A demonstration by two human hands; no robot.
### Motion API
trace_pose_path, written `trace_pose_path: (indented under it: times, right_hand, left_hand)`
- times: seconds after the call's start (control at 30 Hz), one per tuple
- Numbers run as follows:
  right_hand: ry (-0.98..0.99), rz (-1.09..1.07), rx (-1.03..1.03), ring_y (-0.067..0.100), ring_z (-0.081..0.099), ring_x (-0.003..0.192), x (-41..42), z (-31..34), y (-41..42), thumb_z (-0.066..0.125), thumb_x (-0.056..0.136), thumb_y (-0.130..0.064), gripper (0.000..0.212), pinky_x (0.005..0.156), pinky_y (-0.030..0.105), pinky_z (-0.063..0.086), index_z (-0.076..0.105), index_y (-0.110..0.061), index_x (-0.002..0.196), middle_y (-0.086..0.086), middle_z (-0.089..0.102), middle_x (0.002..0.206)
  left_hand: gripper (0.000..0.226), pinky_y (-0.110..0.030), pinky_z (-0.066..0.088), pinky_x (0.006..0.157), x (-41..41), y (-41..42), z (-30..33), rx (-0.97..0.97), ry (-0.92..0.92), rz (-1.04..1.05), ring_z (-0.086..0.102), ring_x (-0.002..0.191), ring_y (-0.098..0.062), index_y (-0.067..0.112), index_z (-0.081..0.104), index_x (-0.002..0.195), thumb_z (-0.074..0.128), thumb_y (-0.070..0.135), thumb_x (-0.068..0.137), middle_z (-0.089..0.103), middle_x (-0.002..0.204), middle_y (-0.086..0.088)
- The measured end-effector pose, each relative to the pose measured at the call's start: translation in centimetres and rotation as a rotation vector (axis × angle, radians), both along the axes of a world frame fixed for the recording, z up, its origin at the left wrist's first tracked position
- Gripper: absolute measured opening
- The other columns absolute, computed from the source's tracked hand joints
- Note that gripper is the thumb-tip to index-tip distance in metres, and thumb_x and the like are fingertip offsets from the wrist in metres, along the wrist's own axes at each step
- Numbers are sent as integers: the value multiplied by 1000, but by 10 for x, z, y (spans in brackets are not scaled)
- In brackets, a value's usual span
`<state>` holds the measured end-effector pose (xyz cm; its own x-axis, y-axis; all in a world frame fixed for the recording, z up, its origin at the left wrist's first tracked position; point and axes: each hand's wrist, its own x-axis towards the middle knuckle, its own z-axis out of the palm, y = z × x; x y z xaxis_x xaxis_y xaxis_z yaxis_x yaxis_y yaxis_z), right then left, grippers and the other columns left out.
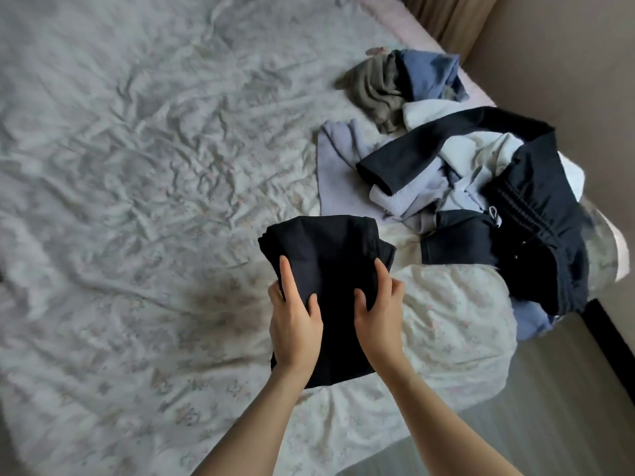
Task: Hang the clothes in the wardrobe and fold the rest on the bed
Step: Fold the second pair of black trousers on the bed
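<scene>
A folded black garment (330, 255) hangs above the bed (137, 201), held up in front of me. My left hand (293, 321) grips its left edge, thumb on top and index finger stretched up along the cloth. My right hand (379, 314) grips the right edge, fingers curled round the fabric. To the right lies a loose pile of clothes (464, 173): a dark navy long-sleeved top, dark trousers with a drawstring waist, white and pale lilac pieces. Further back sit a crumpled olive-grey garment (372, 85) and a blue one (429, 73).
The bed is covered with a wrinkled pale floral sheet. Its right edge runs close to a beige wall (567, 63), with a curtain (446, 15) at the top. A strip of floor (549, 407) shows at lower right.
</scene>
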<state>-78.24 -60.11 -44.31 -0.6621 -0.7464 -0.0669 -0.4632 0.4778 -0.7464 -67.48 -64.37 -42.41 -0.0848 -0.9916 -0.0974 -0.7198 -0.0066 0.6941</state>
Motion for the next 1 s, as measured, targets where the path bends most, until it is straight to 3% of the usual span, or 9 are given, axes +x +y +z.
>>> trace_pose_path:
  times: [0.23, 0.43, 0.6, 0.7, 0.77, 1.0]
  right_hand:
    - [29, 159, -126, 6, 43, 83, 64, 74, -62, 50, 94, -21, 54, 70, 21, 38, 29, -22, 144, -2, 35, 116]
    - [29, 354, -253, 6, 44, 91, 154, 128, -99, 50, 95, -22, 54, 72, 21, 38, 29, -24, 144, -1, 37, 121]
    - [36, 566, -378, -2, 44, 82, 261, 168, -95, 50, 95, -18, 52, 73, 19, 41, 32, -18, 144, 2, 40, 121]
    - [40, 680, -455, 8, 48, 84, 346, 197, -79, 51, 95, -16, 51, 73, 20, 42, 34, -14, 143, 6, 41, 119]
    - [54, 728, -493, 9, 48, 84, 402, 214, -65, 50, 96, -18, 50, 73, 18, 40, 33, -15, 143, 5, 40, 118]
    - [85, 830, -701, 10, 50, 82, 608, 283, -12, 48, 96, -20, 49, 68, 20, 46, 31, -20, 142, 1, 39, 118]
  left_hand:
    - [76, -30, 50, 54, 66, -38, 75, -157, 28, 142, 63, 70, -25, 22, 12, 151, 59, 13, 91, 45, 122, -12]
    - [75, -25, 39, 56, 161, -54, 126, -291, 51, 348, 57, 68, -19, 25, 15, 151, 58, 15, 91, 46, 122, -7]
    - [74, -25, 38, 71, 277, -33, 162, -398, 75, 538, 60, 92, -26, 31, 19, 149, 60, 15, 89, 46, 126, -4]
    - [73, -30, 41, 77, 362, -11, 187, -454, 108, 626, 54, 103, -28, 31, 19, 149, 58, 14, 90, 47, 124, -7]
    - [73, -25, 38, 80, 418, 8, 207, -509, 114, 651, 52, 107, -25, 29, 20, 149, 58, 12, 90, 47, 127, -7]
    - [71, -33, 48, 64, 617, 80, 283, -665, -79, 737, 63, 78, -32, 19, 21, 149, 60, 14, 90, 46, 126, -14]
